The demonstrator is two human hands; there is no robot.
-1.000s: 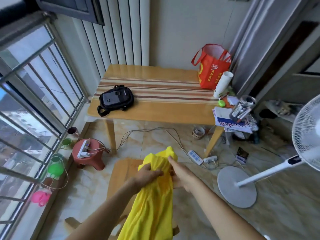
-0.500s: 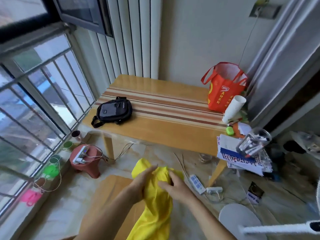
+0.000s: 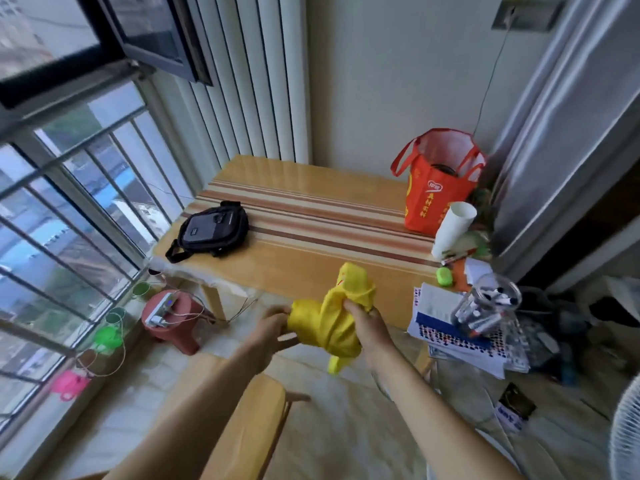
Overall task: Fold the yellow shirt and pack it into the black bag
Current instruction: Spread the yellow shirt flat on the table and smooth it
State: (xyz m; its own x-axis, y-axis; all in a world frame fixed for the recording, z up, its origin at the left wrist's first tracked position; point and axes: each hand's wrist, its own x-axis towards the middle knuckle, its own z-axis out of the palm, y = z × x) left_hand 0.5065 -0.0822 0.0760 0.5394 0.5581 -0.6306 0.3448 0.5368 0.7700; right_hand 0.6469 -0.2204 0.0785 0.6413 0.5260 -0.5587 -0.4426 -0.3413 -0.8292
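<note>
Both forearms are bare to the frame edge, with no sleeves, and the left hand (image 3: 273, 329) and right hand (image 3: 367, 327) are ungloved.

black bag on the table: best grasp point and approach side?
Take the black bag by its strap loop, which sticks out toward the table's near-left edge. Come from the front-left, probably with the left hand: the body lies flat and offers little to pinch.

Counted on or against the wooden table (image 3: 294, 268): one black bag (image 3: 211, 230), one red tote bag (image 3: 438, 192), one white paper roll (image 3: 453, 230), one green lump (image 3: 444, 276). Before the table: two hands, left hand (image 3: 273, 329) and right hand (image 3: 369, 327), one yellow shirt (image 3: 332, 317). Left of it, one reddish stool (image 3: 173, 323).
</note>
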